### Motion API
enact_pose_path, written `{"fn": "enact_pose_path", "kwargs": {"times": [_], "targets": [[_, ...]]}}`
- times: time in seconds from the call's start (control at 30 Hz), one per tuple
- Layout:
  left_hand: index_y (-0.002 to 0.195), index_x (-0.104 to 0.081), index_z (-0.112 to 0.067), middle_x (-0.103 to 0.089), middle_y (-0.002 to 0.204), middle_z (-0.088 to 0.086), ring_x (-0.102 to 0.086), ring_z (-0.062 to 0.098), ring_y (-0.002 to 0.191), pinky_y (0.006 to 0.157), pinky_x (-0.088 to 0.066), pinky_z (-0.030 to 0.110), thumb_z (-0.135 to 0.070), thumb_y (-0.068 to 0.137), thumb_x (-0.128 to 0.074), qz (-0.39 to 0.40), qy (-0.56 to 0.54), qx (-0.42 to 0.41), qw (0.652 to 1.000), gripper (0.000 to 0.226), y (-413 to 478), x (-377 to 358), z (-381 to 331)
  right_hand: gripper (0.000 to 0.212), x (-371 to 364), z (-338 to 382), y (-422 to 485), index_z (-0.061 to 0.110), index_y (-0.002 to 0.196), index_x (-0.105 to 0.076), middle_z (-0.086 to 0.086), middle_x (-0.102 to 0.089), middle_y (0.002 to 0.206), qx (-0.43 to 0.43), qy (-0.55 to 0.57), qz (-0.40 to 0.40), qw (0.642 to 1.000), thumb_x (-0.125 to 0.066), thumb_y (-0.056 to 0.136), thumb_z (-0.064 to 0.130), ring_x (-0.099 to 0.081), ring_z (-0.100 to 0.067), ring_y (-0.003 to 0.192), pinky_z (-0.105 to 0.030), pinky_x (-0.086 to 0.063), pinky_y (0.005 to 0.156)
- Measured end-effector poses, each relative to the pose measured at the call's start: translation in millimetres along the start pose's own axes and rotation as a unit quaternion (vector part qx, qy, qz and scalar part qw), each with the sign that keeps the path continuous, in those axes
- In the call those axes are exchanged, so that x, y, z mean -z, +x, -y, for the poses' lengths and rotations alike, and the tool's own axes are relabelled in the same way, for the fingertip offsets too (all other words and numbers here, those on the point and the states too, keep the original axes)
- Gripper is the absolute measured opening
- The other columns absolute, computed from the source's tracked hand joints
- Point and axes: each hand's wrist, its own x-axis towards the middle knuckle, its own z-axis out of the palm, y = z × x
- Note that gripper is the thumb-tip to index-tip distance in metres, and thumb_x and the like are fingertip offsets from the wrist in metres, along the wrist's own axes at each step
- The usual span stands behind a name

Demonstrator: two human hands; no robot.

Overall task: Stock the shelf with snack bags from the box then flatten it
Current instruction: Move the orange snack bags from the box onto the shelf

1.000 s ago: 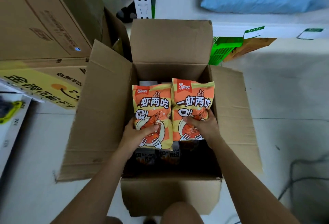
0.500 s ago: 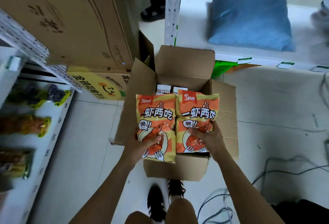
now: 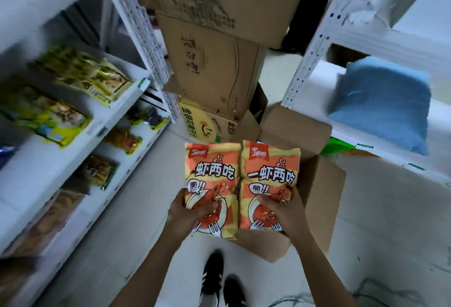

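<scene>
I hold two orange-and-yellow shrimp snack bags upright, side by side, above the floor. My left hand (image 3: 189,211) grips the lower part of the left snack bag (image 3: 212,172). My right hand (image 3: 283,211) grips the lower part of the right snack bag (image 3: 271,170). The open cardboard box (image 3: 319,184) stands on the floor behind and right of the bags, its inside hidden by them. The white shelf (image 3: 80,145) with several snack packs lies to my left.
A stack of cardboard boxes (image 3: 212,67) rises straight ahead between two white perforated uprights. A second white shelf unit on the right carries a blue pack (image 3: 383,104). My black shoes (image 3: 219,280) stand on the pale floor below. Cables trail at the lower right.
Both bags have been lifted out of the box and carried up and to the left. My view has risen and swung toward the left shelf.
</scene>
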Motion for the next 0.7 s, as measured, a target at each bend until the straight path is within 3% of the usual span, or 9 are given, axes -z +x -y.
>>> {"fn": "enact_pose_path", "kwargs": {"times": [0.07, 0.13, 0.2, 0.27, 0.4, 0.47, 0.63, 0.7], "targets": [[0.105, -0.066, -0.024, -0.077, 0.095, -0.003, -0.074, 0.021, 0.086, 0.073, -0.06, 0.035, -0.027, 0.052, -0.096, -0.044, -0.04, -0.011, 0.998, 0.061, -26.5, 13.9, -3.2, 0.079, -10.1, 19.1, -13.3, 0.032, 0.114, -0.059, 0.009, -0.073, 0.11, 0.018, 0.004, 0.028, 0.999, -0.096, 0.045, 0.043, -0.07, -0.014, 0.097, -0.032, -0.055, 0.082], [0.104, -0.065, -0.022, -0.077, 0.094, -0.002, -0.074, 0.019, 0.084, 0.066, -0.059, 0.029, -0.016, 0.058, -0.094, -0.079, -0.073, -0.021, 0.994, 0.054, -52.7, 28.4, -4.1, 0.074, -22.1, 34.4, -25.7, 0.037, 0.109, -0.06, 0.013, -0.073, 0.105, 0.045, -0.015, 0.066, 0.997, -0.096, 0.045, 0.045, -0.07, -0.011, 0.097, -0.033, -0.055, 0.083], [0.108, -0.063, -0.021, -0.076, 0.098, 0.0, -0.074, 0.02, 0.086, 0.07, -0.061, 0.033, -0.021, 0.056, -0.095, -0.104, -0.099, -0.032, 0.989, 0.061, -76.9, 46.1, -4.0, 0.079, -36.3, 49.7, -37.5, 0.04, 0.116, -0.058, 0.016, -0.072, 0.109, 0.076, -0.037, 0.103, 0.991, -0.093, 0.046, 0.053, -0.068, -0.01, 0.102, -0.041, -0.054, 0.091], [0.111, -0.062, -0.02, -0.076, 0.1, 0.0, -0.074, 0.021, 0.087, 0.072, -0.061, 0.034, -0.024, 0.053, -0.096, -0.141, -0.125, -0.041, 0.981, 0.067, -105.6, 70.3, -3.7, 0.077, -57.0, 66.5, -55.0, 0.038, 0.122, -0.056, 0.017, -0.07, 0.113, 0.107, -0.051, 0.151, 0.981, -0.093, 0.055, 0.048, -0.066, -0.007, 0.106, -0.04, -0.052, 0.095], [0.109, -0.063, -0.024, -0.077, 0.099, -0.002, -0.075, 0.02, 0.086, 0.077, -0.06, 0.039, -0.038, 0.04, -0.094, -0.206, -0.167, -0.066, 0.962, 0.077, -157.4, 122.1, -3.7, 0.07, -108.4, 100.8, -95.1, 0.032, 0.12, -0.054, 0.018, -0.07, 0.107, 0.166, -0.075, 0.218, 0.959, -0.09, 0.06, 0.033, -0.064, 0.011, 0.095, -0.019, -0.05, 0.084], [0.111, -0.063, -0.025, -0.076, 0.1, -0.003, -0.074, 0.02, 0.087, 0.078, -0.06, 0.04, -0.039, 0.041, -0.093, -0.24, -0.182, -0.081, 0.95, 0.077, -181.3, 148.5, -1.9, 0.071, -135.8, 114.6, -115.4, 0.031, 0.122, -0.052, 0.019, -0.067, 0.106, 0.185, -0.083, 0.253, 0.946, -0.09, 0.062, 0.031, -0.063, 0.012, 0.094, -0.01, -0.049, 0.078], [0.107, -0.062, -0.023, -0.076, 0.099, -0.002, -0.074, 0.02, 0.087, 0.073, -0.06, 0.034, -0.018, 0.057, -0.095, -0.324, -0.226, -0.114, 0.911, 0.06, -238.6, 211.0, 4.0, 0.07, -202.1, 136.4, -171.0, 0.032, 0.118, -0.052, 0.022, -0.064, 0.104, 0.223, -0.112, 0.313, 0.916, -0.091, 0.06, 0.041, -0.06, 0.002, 0.1, -0.011, -0.043, 0.073], [0.108, -0.061, -0.023, -0.076, 0.101, -0.002, -0.074, 0.019, 0.088, 0.075, -0.06, 0.036, -0.027, 0.049, -0.096, -0.346, -0.236, -0.124, 0.899, 0.069, -260.2, 238.1, 8.8, 0.082, -230.0, 142.2, -195.8, 0.032, 0.121, -0.054, 0.016, -0.067, 0.11, 0.236, -0.119, 0.328, 0.907, -0.089, 0.05, 0.054, -0.063, -0.005, 0.104, -0.02, -0.049, 0.082]]}}
